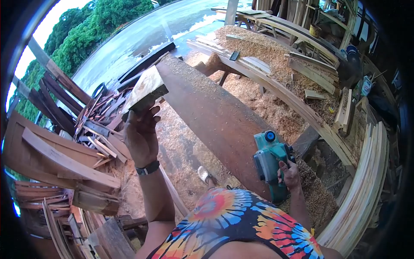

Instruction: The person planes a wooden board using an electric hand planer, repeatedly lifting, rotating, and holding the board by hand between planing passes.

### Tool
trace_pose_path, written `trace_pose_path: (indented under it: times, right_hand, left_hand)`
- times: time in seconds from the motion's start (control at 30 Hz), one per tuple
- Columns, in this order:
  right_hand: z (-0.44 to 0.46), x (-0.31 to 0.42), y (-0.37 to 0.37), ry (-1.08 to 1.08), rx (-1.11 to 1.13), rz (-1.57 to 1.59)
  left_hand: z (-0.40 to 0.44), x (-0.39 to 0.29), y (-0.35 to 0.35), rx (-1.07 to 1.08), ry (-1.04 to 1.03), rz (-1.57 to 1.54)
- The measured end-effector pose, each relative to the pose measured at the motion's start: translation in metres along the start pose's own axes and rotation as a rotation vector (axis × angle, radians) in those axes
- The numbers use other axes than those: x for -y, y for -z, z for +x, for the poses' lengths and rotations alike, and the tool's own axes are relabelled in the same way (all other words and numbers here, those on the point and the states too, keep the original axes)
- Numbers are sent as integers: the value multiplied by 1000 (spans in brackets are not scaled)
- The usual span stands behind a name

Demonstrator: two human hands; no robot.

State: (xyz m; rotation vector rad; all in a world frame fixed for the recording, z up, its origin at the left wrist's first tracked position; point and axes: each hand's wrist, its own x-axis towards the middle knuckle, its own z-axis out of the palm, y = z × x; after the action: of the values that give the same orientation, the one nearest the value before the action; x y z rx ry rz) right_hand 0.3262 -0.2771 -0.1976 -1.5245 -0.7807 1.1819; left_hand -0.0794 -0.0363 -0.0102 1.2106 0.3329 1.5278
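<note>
My left hand [142, 129] is raised and closed on the near end of a wooden board [148, 90], which tilts up and away beyond the fingers. A dark band sits on that wrist. With my right hand [287, 174] I grip the handle of a teal electric planer [269, 159], its round dark knob at the far end. The planer rests on the near part of a wide brown plank bench [211, 116]. Shavings lie along the bench's far end.
Long pale strips [362, 190] curve along the right side. A heap of wood shavings [254, 47] covers the far table, with offcuts [315, 75] on it. Scrap wood [101, 121] is piled at left, near curved boards [64, 155]. Shavings cover the floor.
</note>
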Motion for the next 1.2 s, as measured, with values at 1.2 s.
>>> trace_pose_path:
  times: [1.2]
  right_hand:
    - [-2,8,-2,-21,1,46]
  left_hand:
    - [0,7,-14,-11,-70,-68]
